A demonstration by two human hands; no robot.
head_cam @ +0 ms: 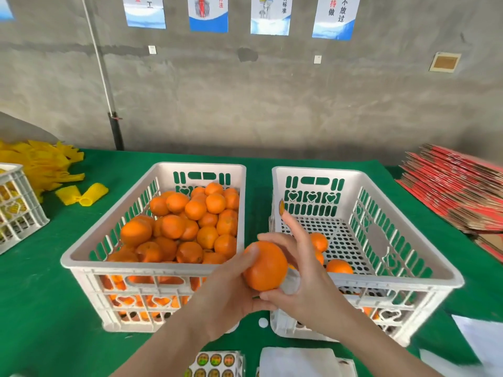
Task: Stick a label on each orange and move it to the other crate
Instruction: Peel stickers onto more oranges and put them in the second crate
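Note:
My left hand [228, 292] grips one orange [265, 265] from below, in the gap between the two white crates. My right hand [302, 270] is against the orange's right side, thumb touching its top. Its index finger points up with a round label [281, 206] stuck on the tip. Its lower fingers curl round a piece of white backing paper [291, 282]. The left crate [152, 266] is heaped with oranges [187, 221]. The right crate [394, 281] holds three oranges [339, 266] near its front left corner.
Label sheets [217, 363] and white paper [296, 360] lie at the near table edge. A small white crate [16, 202] and yellow foam nets [40, 164] are at far left. Flat red cartons [457, 186] are stacked at right. The green cloth [258, 191] shows between the crates.

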